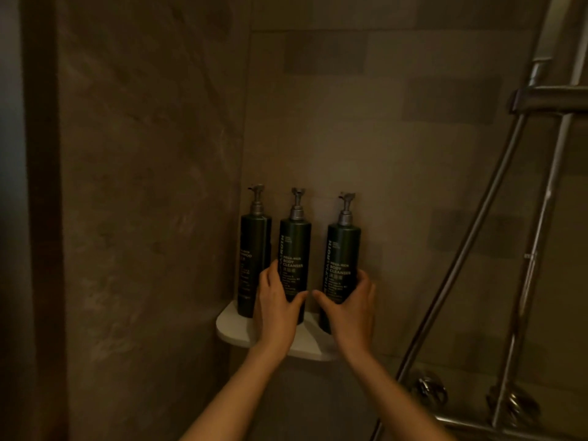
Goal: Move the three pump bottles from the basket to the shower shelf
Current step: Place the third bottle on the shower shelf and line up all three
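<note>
Three dark green pump bottles with grey pumps stand upright in a row on the white corner shower shelf (234,329). The left bottle (254,249) stands free by the side wall. My left hand (278,302) wraps the lower part of the middle bottle (295,246). My right hand (351,305) grips the lower part of the right bottle (343,249). Both held bottles rest on or just above the shelf; my hands hide their bases. No basket is in view.
Tiled shower walls meet in the corner behind the shelf. A metal shower rail (537,243) and hose (471,249) run down the right side, with chrome tap knobs (428,389) low on the right. A dark door frame (41,218) borders the left.
</note>
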